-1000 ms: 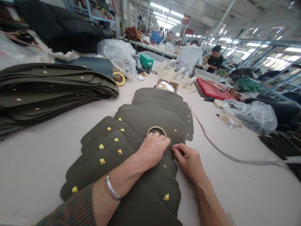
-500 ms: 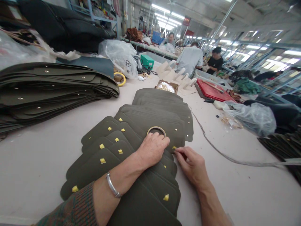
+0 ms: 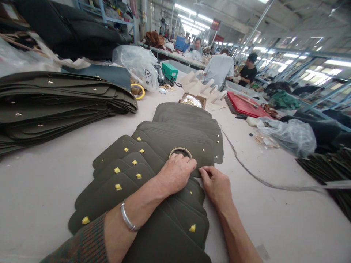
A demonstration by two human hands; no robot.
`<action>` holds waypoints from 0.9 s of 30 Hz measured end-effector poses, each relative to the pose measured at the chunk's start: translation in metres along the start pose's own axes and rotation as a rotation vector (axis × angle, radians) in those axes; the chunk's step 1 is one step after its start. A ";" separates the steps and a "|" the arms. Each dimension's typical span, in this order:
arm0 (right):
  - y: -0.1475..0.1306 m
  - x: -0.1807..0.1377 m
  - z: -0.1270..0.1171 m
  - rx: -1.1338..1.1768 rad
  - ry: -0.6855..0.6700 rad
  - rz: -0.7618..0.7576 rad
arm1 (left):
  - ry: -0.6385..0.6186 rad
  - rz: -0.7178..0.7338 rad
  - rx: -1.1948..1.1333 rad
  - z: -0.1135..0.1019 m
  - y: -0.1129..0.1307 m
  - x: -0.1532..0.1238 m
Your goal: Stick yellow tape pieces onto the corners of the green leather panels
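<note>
Dark olive panels [image 3: 175, 131] with rounded corners lie fanned over one another in front of me. My left hand [image 3: 178, 172] is closed around a roll of yellow tape [image 3: 181, 148], whose upper rim shows above the knuckles, and rests on the panels. At the right edge of a panel, my right hand [image 3: 215, 182] has thumb and forefinger pinched together at the corner; what lies between them is hidden. Small yellow tape pieces [image 3: 118, 187] are dotted along the panel edges on both sides. A metal stud [image 3: 203, 150] sits on the panel just above my right fingertips.
A folded olive stack [image 3: 63, 106] lies on the left, with another yellow tape roll [image 3: 141, 95] by it. Beyond the panels stands a box of small metal parts [image 3: 204, 102]. A grey cord [image 3: 238, 162] crosses the right side. Several people work farther back.
My right hand has shifted slightly left and up, and its fingertips now cover the yellow piece that showed at the panel corner. My left hand still holds the tape roll in place.
</note>
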State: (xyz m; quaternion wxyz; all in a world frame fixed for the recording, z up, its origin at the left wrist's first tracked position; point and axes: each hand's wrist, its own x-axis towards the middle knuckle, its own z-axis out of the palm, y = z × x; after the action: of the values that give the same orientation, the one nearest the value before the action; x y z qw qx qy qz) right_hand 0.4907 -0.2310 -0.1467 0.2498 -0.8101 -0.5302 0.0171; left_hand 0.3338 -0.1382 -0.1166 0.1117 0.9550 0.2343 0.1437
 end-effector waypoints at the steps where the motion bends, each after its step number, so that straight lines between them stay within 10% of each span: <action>1: -0.001 -0.001 -0.001 0.000 -0.007 0.024 | 0.010 0.005 -0.026 -0.001 -0.001 0.000; 11: 0.011 0.000 -0.029 0.227 -0.394 -0.056 | 0.025 0.034 -0.156 -0.001 -0.009 -0.001; 27: 0.012 0.002 -0.037 0.272 -0.497 -0.236 | 0.103 0.118 -0.287 -0.009 -0.007 -0.001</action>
State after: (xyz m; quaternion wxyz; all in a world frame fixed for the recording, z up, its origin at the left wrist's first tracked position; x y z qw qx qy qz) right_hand 0.5125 -0.2468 -0.1191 0.2186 -0.6729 -0.6585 0.2565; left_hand 0.3277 -0.1312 -0.1107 0.2261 0.9327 0.1604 0.2308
